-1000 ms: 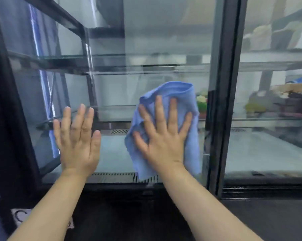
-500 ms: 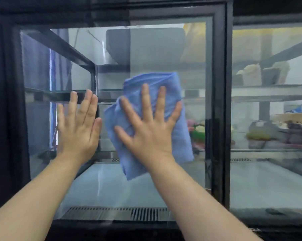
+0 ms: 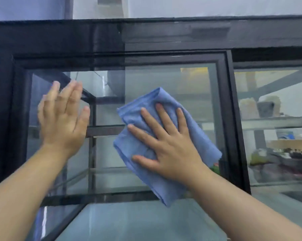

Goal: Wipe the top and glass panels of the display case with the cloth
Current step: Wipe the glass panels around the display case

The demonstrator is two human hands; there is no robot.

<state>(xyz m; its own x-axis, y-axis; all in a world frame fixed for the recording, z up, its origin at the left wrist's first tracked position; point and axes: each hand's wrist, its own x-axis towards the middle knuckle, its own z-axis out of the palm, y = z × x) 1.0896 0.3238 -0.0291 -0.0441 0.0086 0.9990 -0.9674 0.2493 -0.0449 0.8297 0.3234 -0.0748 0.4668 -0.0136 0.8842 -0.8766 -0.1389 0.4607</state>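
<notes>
**While one palm braces, a blue cloth lies flat on the glass**

Where the person stands facing the display case (image 3: 164,32), both bare arms reach forward to its left glass panel (image 3: 164,80). The right hand (image 3: 171,152) lies palm-down on the cloth (image 3: 138,145), its fingers (image 3: 164,117) straight and spread wide, thumb out to the side, pressing the fabric against the pane. That cloth is blue, folded and tilted, and covers the middle of the panel toward its right side, one corner close to the black upright post (image 3: 232,119) between the two panes. The left hand (image 3: 63,122) is raised at the panel's left part, well apart from the cloth, fingers straight and close together. It is blurred, so I cannot tell whether it touches the glass. Dark shelf rails (image 3: 105,131) show behind the pane. Through the right panel (image 3: 277,101), blurred items sit on shelves.
</notes>
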